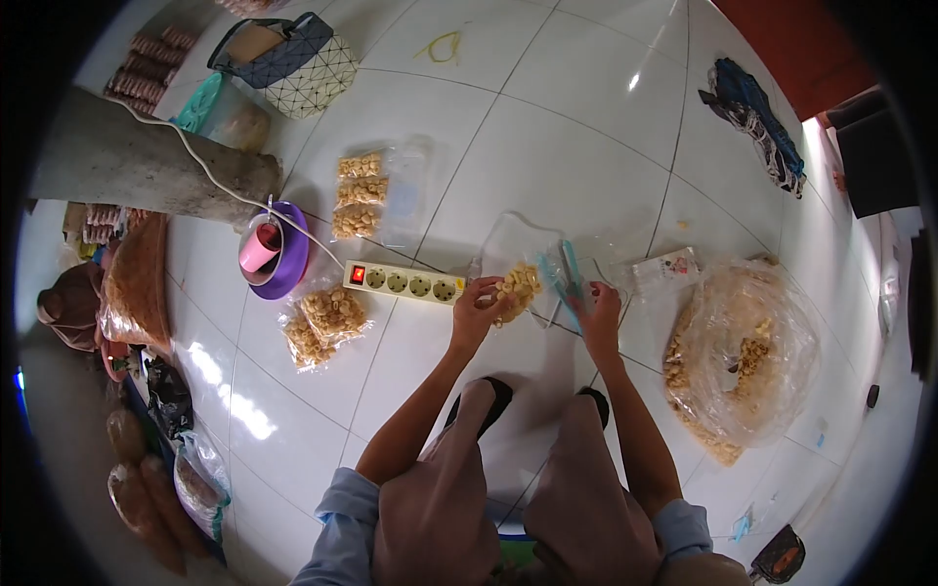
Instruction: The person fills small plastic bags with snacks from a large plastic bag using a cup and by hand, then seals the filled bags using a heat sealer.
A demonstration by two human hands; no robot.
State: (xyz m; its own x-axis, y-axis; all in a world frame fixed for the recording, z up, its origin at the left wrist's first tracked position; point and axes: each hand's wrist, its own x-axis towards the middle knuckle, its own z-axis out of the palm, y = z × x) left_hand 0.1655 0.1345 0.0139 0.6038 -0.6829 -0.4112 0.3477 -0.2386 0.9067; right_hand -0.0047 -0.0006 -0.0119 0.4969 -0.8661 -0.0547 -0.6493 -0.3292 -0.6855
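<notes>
My left hand (475,311) is closed on a small clear plastic bag of golden ring-shaped snacks (518,289), held above the floor. My right hand (599,311) is closed around a light-blue two-armed clamp tool (565,272), which looks like a small hair straightener. The tool stands just right of the bag, and its arms look slightly apart. A thin cable loops behind both. Left of my left hand lies a cream power strip (405,282) with a red lit switch. A white printed packet (666,267) is on the floor right of my right hand.
Filled snack bags lie at left (327,324), with a row of smaller snack packs (360,195) farther back. A purple basin (293,276) holds a pink cup (260,247). At right sits a large clear bag of snacks (747,352). A pillar (156,161) stands at left.
</notes>
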